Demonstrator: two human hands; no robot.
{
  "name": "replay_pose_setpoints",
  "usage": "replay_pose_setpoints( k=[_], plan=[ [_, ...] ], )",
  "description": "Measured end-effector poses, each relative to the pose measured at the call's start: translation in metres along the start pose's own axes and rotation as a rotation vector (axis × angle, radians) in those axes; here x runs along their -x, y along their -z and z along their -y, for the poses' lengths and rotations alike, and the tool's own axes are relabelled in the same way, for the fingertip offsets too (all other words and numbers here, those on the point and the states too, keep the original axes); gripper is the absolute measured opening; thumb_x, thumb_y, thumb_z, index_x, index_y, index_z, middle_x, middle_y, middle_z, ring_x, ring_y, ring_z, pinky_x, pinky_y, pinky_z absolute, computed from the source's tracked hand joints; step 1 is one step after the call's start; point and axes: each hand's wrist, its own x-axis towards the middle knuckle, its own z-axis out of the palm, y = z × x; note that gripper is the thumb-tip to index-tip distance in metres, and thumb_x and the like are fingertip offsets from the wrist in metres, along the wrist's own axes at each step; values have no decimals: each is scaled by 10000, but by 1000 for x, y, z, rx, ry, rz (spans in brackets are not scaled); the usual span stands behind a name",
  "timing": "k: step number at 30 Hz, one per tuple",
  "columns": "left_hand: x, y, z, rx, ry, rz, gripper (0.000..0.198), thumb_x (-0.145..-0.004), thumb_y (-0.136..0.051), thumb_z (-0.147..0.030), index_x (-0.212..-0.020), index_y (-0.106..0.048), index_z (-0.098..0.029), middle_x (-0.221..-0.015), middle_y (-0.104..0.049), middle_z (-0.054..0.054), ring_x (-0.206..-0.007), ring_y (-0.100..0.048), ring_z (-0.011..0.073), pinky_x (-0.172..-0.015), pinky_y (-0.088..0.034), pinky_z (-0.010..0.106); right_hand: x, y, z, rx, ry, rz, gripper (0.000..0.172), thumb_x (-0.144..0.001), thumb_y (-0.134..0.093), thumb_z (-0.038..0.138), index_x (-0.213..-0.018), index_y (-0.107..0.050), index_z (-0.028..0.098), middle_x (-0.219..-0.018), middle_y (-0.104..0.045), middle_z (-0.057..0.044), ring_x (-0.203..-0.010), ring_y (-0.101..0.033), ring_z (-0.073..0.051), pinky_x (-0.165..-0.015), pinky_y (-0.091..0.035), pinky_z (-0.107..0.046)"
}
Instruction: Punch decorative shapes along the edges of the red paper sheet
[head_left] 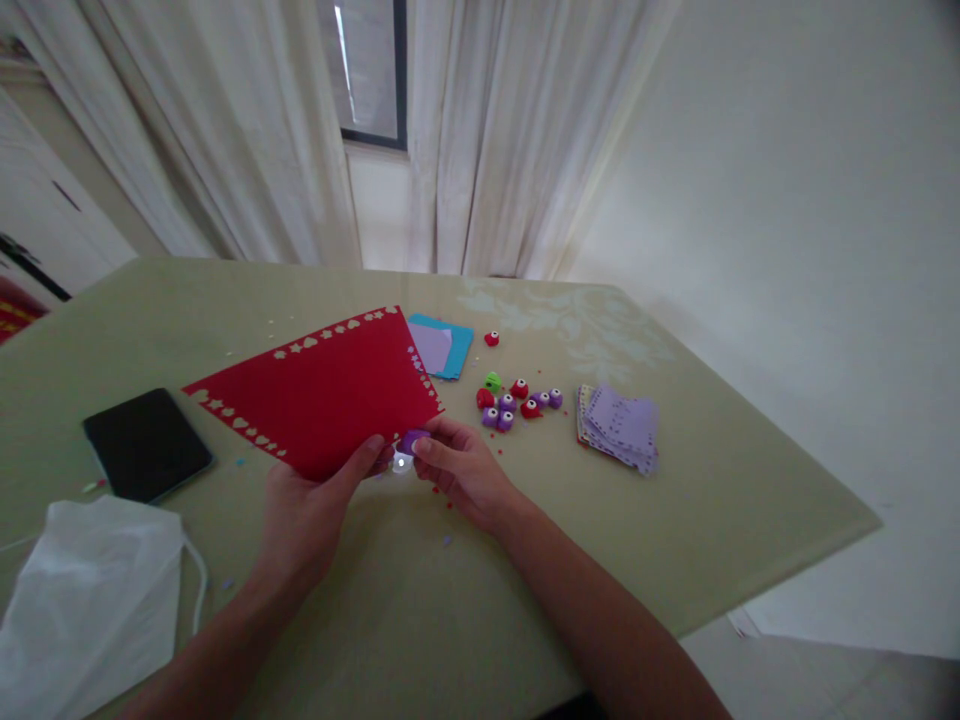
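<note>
My left hand (322, 500) pinches the near edge of a red paper sheet (322, 390), tilted above the table. Hearts, stars and other small shapes are punched along three of its visible edges. In my right hand (469, 470) is a small purple paper punch (412, 441), pressed between thumb and fingers at the sheet's near right corner. Part of the punch is hidden by my fingers. To the right of the sheet lies a group of small red, purple and green punches (507, 402), with a lone red punch (492, 338) farther back.
A stack of punched purple and yellowish paper (619, 428) lies on the right. Blue and lilac sheets (454, 352) sit behind the red one. On the left are a dark tablet (148, 443) and a white drawstring bag (97, 600). Tiny paper bits dot the tablecloth (712, 500).
</note>
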Motion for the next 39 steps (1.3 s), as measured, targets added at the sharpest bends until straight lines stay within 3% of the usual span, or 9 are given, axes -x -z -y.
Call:
replay_pose_setpoints(
  k=[3,12,19,30,39],
  plan=[
    [-1,0,3,64,43,-5,422,-762,-940,-485,-1039,-848,-180,-949,-869,68,-805,-834,281,-707,-695,339,0,0,-2,-18,15,-17,461,-611,-1063,400,-941,-815,195,-826,-752,22,-632,-577,-76,-600,-467,-209],
    [-1,-1,1,45,25,-20,424,-773,-922,-483,-1070,-841,-192,-978,-869,69,-832,-830,286,-722,-681,349,-1,-1,-1,-100,-20,24,469,-629,-1062,395,-931,-759,202,-853,-794,22,-691,-730,-106,-638,-578,-189],
    [-1,-1,-8,-4,-1,-35,361,-779,-906,-445,-1032,-840,-196,-983,-871,59,-868,-830,285,-734,-670,332,-2,0,1,-201,-41,23,538,-666,-1008,580,-930,-769,176,-870,-815,-25,-736,-772,-150,-669,-618,-226],
    [1,-2,-4,-16,38,62,380,-760,-920,-490,-959,-847,-175,-862,-856,88,-751,-821,296,-679,-664,360,0,-3,2,-51,-16,-92,471,-581,-1059,476,-808,-783,169,-761,-733,3,-624,-618,-93,-615,-525,-222],
    [2,-5,-3,8,62,123,378,-774,-914,-500,-953,-850,-173,-887,-856,97,-767,-813,284,-705,-659,358,2,-7,2,41,-25,-100,521,-544,-1057,544,-738,-758,163,-634,-658,25,-567,-542,-84,-545,-407,-221]
  ],
)
